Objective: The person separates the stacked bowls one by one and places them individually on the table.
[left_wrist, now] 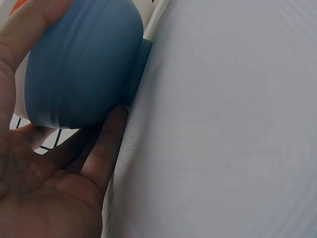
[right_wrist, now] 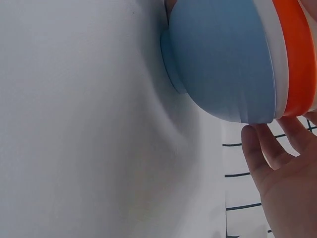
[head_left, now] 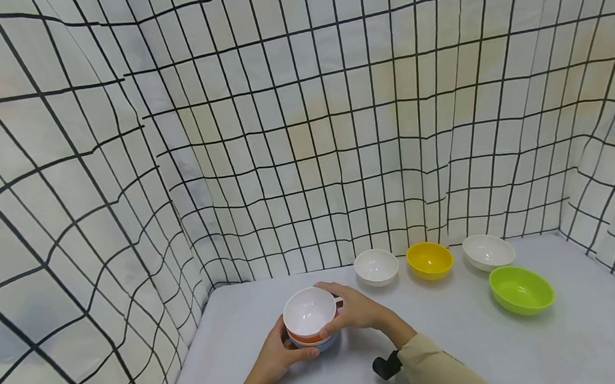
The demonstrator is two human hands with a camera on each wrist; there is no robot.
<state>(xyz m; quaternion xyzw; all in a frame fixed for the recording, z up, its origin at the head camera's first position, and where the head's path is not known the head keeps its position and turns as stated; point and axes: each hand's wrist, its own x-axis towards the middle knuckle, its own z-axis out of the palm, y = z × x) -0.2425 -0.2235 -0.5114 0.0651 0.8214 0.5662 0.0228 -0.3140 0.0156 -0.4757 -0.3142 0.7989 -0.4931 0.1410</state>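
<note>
On the white tabletop, near the middle of the head view, is a stack of bowls. Its base is a light blue bowl [left_wrist: 84, 64] with a foot ring. Above that sits an orange bowl [right_wrist: 297, 54], with a pale band between the two. A white cup [head_left: 308, 312] with a small side handle tops the stack, its inside facing up. My left hand [head_left: 274, 354] grips the blue bowl from the left, thumb in front and fingers behind. From the right, my right hand [head_left: 362, 308] holds the upper stack, thumb near the orange bowl. Its far fingers are partly hidden.
Toward the back stand a white bowl [head_left: 376, 268], a yellow bowl [head_left: 429, 261] and another white bowl [head_left: 488, 252]. A green bowl [head_left: 521, 290] sits nearer on the right. White cloth walls with a black grid [head_left: 310, 155] enclose the table [head_left: 461, 348].
</note>
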